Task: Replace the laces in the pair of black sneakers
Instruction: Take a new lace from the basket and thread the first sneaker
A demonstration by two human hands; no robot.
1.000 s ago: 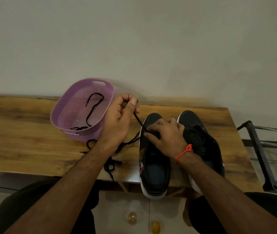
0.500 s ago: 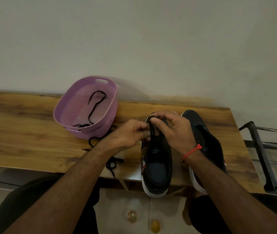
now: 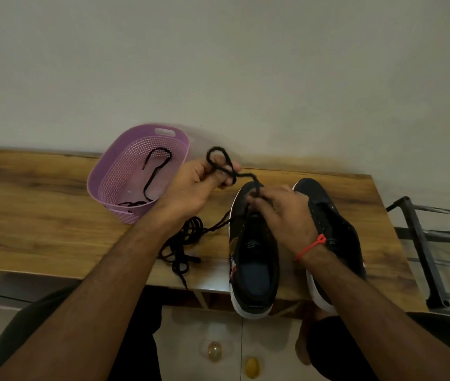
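Observation:
Two black sneakers with white soles stand side by side on the wooden table (image 3: 39, 215), heels over its near edge: the left sneaker (image 3: 254, 259) and the right sneaker (image 3: 331, 215). My left hand (image 3: 199, 185) is raised left of the left sneaker's toe and pinches a black lace (image 3: 218, 160) that loops above its fingers. The lace runs right to my right hand (image 3: 281, 213), which pinches it over the left sneaker's eyelets. More of this lace lies in a loose pile (image 3: 182, 243) on the table.
A purple perforated basket (image 3: 108, 174) at the table's back left holds another black lace (image 3: 152, 174). A dark metal rack (image 3: 424, 243) stands off the table's right end. White cabinet doors with round knobs (image 3: 215, 350) show below the table. A wall rises right behind the table.
My left hand has left the sneaker's eyelets and risen up and leftward, drawing a loop of lace out. My right hand stayed over the left sneaker's front.

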